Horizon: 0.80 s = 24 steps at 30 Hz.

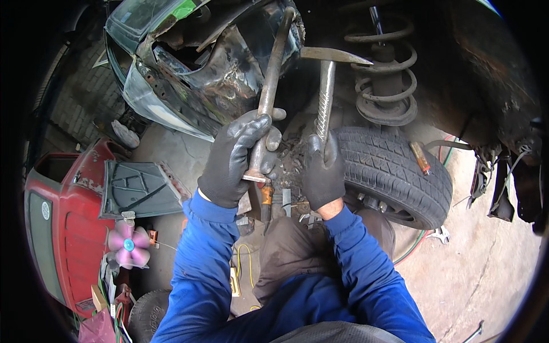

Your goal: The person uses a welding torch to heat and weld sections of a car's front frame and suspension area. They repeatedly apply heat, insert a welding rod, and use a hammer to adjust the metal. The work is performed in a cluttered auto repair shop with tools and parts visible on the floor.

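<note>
My left hand (230,163), in a dark work glove, is closed round a metal bar (275,66). The bar has a flat, flared foot at its lower end, and its upper end rests against or overlaps a rusty, torn car body panel (229,68). In the same kind of glove, my right hand (325,178) grips a chipping hammer (325,94) by its ribbed steel handle. The pointed hammer head lies crosswise, close to the panel's right edge; whether it touches, I cannot tell.
A tyre (394,163) bearing a small orange object (420,157) stands below a coil spring (389,80). A wrench (440,234) lies beside hoses (412,248). Leftward are a pink fan (128,244), a red vehicle body (74,228) and another tyre (147,314).
</note>
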Tool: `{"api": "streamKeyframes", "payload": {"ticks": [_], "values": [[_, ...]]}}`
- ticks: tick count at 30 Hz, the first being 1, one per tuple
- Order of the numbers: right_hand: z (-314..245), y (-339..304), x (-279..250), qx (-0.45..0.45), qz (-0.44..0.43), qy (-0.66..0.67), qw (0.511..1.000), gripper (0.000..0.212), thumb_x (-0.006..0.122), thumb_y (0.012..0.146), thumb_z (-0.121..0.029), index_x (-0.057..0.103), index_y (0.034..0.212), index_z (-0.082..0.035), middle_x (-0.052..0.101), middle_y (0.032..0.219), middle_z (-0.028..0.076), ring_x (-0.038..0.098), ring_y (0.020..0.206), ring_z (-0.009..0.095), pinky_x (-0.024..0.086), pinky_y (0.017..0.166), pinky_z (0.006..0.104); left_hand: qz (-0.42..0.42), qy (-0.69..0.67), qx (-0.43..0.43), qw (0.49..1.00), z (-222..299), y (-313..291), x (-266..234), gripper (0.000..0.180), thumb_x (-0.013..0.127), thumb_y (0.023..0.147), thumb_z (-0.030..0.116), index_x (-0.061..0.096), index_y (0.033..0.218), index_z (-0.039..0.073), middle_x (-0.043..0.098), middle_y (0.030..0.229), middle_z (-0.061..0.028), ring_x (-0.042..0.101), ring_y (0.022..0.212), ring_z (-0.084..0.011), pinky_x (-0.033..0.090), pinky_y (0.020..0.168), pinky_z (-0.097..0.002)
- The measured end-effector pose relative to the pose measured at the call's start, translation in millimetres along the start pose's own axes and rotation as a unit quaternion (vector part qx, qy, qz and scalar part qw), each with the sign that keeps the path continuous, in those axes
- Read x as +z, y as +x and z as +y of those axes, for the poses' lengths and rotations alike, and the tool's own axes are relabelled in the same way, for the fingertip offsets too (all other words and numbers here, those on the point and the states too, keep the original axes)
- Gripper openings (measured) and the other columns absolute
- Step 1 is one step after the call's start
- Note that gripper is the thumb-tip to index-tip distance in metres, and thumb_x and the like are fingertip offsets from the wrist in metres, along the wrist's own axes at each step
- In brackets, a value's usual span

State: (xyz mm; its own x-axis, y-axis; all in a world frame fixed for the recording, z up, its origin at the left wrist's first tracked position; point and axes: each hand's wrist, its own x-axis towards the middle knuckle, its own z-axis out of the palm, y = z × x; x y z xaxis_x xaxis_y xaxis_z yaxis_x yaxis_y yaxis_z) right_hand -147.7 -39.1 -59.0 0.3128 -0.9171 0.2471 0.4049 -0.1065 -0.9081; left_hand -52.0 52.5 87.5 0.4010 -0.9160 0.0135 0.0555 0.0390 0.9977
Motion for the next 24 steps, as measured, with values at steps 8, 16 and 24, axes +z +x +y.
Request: {"api": "streamKeyframes", "payload": {"ticks": [8,16,24], "values": [[-4.8,15.2,3.5,-0.03,0.046,0.024,0.998,0.028,0.058,0.118,-0.019,0.061,0.137,0.0,0.06,0.09,0.008,0.055,0.081,0.012,0.051,0.071,0.0358,0.007,-0.032,0.002,0.999,16.0,10.0,1.1,0.042,0.06,0.116,0.027,0.062,0.142,-0.007,0.061,0.089,-0.0051,0.06,0.057,-0.0092,0.054,0.048,-0.026],[-24.3,49.8,34.1,-0.019,-0.028,-0.056,0.998,0.04,0.061,0.115,-0.027,0.058,0.149,-0.006,0.071,0.111,0.019,0.073,0.099,0.028,0.057,0.091,0.043,0.01,-0.027,-0.003,1.0,11.3,11.8,2.0,0.044,0.059,0.116,0.027,0.062,0.142,-0.007,0.062,0.088,-0.0039,0.058,0.055,-0.0088,0.054,0.049,-0.0261],[-6.7,21.7,4.5,-0.032,0.012,-0.01,0.999,0.029,0.062,0.114,-0.019,0.061,0.138,-0.003,0.069,0.102,0.014,0.065,0.095,0.018,0.056,0.088,0.0394,0.022,0.013,-0.013,1.0,-9.8,0.1,0.3,0.041,0.061,0.115,0.028,0.066,0.14,-0.004,0.063,0.085,-0.0042,0.06,0.055,-0.0093,0.053,0.048,-0.0267]]}}
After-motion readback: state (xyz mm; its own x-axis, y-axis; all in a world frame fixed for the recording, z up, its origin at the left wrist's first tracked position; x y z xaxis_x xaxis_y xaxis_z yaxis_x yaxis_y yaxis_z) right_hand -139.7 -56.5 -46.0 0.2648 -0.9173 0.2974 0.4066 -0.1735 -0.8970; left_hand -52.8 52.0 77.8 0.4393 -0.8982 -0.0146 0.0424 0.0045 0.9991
